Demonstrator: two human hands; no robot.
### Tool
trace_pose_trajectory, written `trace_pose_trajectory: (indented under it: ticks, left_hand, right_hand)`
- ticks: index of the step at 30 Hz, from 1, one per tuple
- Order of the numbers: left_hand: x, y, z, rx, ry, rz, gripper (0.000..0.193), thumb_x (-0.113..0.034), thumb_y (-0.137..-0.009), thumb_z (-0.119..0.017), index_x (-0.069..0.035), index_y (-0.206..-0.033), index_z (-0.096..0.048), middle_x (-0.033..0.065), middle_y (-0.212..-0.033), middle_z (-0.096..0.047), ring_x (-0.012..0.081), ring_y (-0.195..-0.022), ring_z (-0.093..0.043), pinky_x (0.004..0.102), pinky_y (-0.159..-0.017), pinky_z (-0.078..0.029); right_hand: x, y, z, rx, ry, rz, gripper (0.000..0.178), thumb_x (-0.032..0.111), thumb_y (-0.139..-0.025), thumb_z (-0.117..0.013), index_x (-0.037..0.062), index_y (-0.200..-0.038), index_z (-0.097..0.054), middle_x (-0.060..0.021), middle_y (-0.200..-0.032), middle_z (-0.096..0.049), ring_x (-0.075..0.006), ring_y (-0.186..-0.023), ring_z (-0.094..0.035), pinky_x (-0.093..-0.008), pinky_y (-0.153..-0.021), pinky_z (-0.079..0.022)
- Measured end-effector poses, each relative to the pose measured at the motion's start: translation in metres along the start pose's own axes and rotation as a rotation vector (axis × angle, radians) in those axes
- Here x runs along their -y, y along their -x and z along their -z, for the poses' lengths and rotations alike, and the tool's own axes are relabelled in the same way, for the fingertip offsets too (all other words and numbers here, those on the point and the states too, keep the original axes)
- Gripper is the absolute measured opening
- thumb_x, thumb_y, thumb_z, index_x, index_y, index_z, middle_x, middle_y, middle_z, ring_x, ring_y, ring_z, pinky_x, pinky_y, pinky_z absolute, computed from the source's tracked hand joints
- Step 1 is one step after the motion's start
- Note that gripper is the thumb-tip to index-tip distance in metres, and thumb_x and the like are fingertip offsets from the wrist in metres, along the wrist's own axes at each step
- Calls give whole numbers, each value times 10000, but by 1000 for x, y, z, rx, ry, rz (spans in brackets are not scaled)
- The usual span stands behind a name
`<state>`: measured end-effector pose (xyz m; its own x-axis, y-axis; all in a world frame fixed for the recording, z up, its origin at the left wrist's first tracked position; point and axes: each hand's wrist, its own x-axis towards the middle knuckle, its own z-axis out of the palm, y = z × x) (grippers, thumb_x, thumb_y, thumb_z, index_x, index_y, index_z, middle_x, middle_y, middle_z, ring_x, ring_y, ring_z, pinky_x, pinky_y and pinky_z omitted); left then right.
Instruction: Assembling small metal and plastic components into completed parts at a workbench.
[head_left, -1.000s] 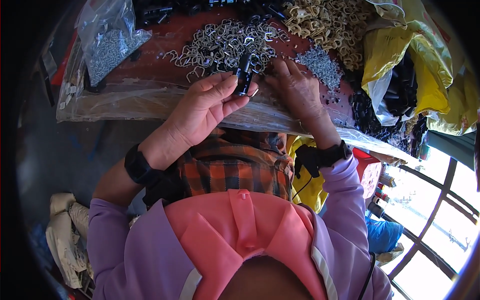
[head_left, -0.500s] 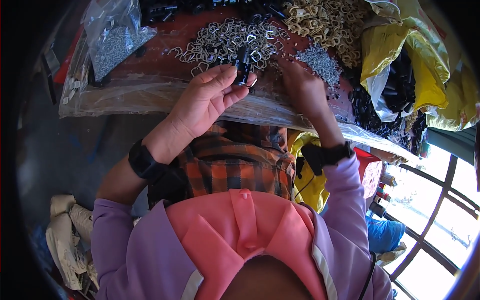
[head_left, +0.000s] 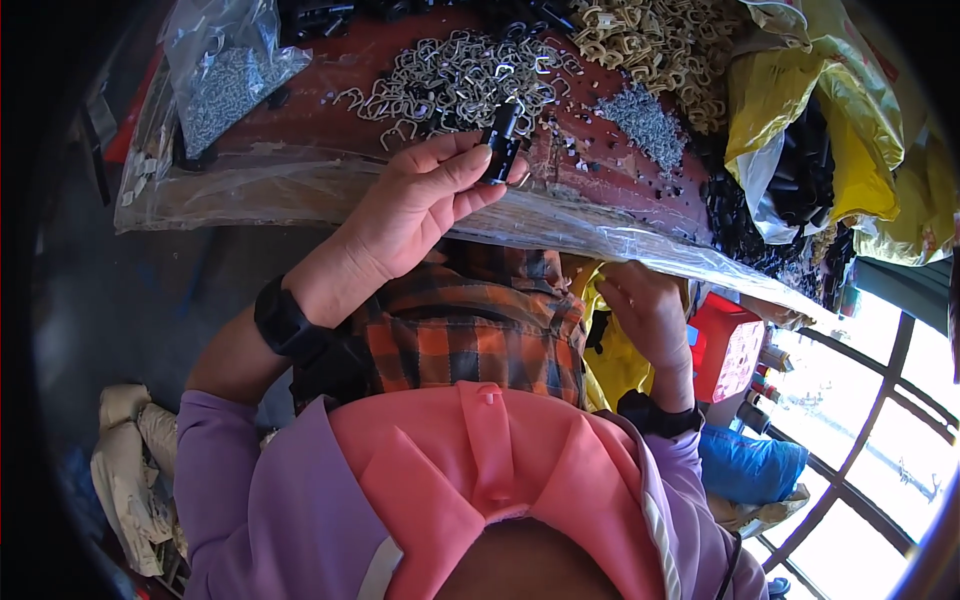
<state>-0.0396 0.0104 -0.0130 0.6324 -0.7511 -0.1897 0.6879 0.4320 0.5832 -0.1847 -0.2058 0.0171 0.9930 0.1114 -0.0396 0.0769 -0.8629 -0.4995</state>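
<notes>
The left hand (head_left: pixel 420 205) pinches a small black clip (head_left: pixel 500 145) and holds it up over the near edge of the desk (head_left: pixel 300 110). The right hand (head_left: pixel 645 310) hangs lower, by the desk's near edge; I cannot tell if it holds anything. A big pile of silver wire loops (head_left: pixel 460 75) lies just behind the clip, so lots of work looks left.
</notes>
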Motion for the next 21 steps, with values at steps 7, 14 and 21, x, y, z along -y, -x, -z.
trace_pose_trajectory:
  ticks: [7, 14, 21]
  left_hand:
    - [5, 3, -17, 79, -26, -39, 225, -144, -830, -470, -22, -1015, -508, 79, -977, -554, 130, -929, -509, 257, -828, -385]
    - [12, 4, -9, 74, -87, -52, 265, -157, -824, -479, -47, -1065, -485, 113, -1035, -529, 198, -996, -489, 329, -872, -375]
    - [15, 5, -12, 75, 52, 31, 272, -169, -833, -461, -43, -1074, -470, 113, -1025, -529, 205, -982, -499, 329, -864, -390]
  right_hand:
    - [26, -54, -12, -69, -675, -110, 155, 104, -804, -511, -30, -878, -485, -26, -679, -529, -60, -536, -461, -194, -479, -372]
    - [30, -70, -22, -28, -981, -170, 119, 119, -828, -476, 6, -859, -458, 4, -620, -480, -13, -463, -368, -156, -411, -281]
    - [20, -64, -17, -60, -1114, -210, 92, 98, -817, -486, 8, -817, -469, 20, -594, -448, -18, -443, -339, -161, -400, -257]
